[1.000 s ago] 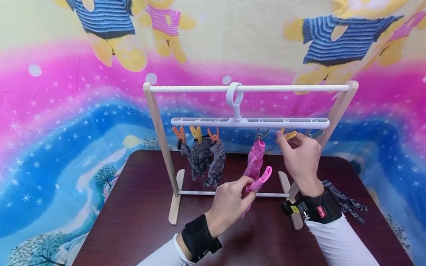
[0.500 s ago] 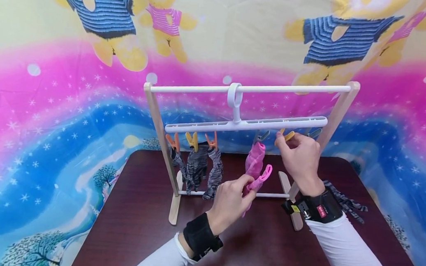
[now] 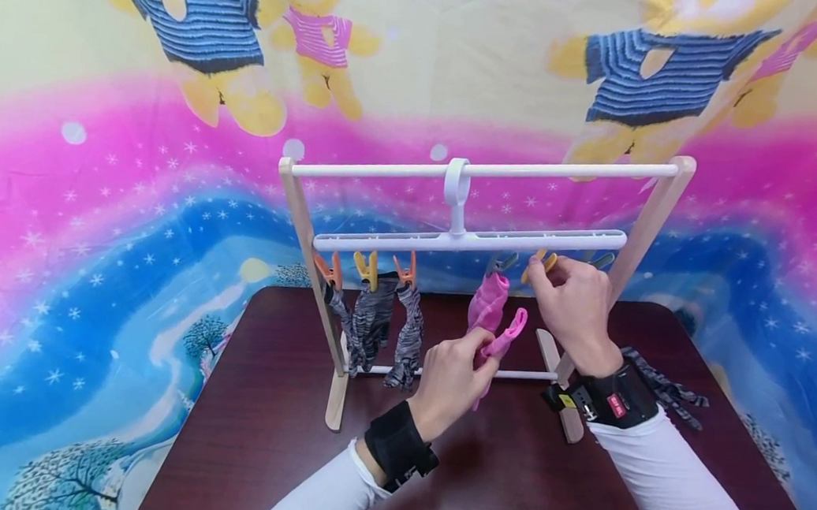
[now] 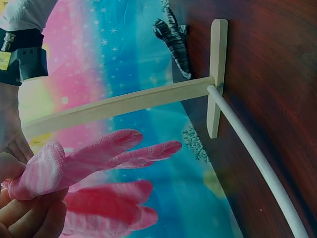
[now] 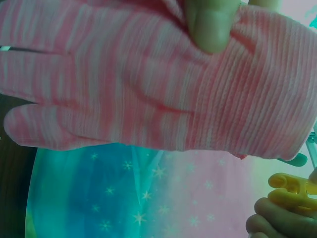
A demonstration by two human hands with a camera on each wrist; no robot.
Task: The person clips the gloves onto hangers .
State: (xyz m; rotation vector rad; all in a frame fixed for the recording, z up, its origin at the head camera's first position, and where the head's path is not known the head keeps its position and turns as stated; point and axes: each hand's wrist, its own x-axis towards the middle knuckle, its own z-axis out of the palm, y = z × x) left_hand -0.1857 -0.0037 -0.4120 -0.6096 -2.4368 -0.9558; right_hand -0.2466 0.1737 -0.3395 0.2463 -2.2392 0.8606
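Observation:
In the head view, my left hand [image 3: 453, 380] pinches a pink knit glove [image 3: 505, 337] near its cuff, with the glove's fingers hanging below. In the right wrist view, the pale stripes and ribbed cuff of this glove [image 5: 148, 89] show. My right hand [image 3: 575, 310] pinches a yellow clothespin [image 3: 549, 262] just under the white hanger [image 3: 395, 243]. Between the hands and the hanger, another pink glove [image 3: 488, 302] hangs from a grey-blue clothespin [image 3: 502, 263]. The left wrist view shows my fingers and thumb gripping the held glove [image 4: 44, 171] at the cuff.
The hanger hooks on the top rod of a wooden rack [image 3: 302, 216] standing on a dark red table [image 3: 239, 433]. On its left side, orange and yellow clothespins [image 3: 366, 271] hold grey-black knit pieces [image 3: 376, 316]. Another grey-black piece [image 3: 666, 387] lies at the right.
The hanger has swung, its left end now lower and a little further left with the grey-black pieces. My left hand has shifted slightly right with the pink glove. My right hand keeps pinching the yellow clothespin.

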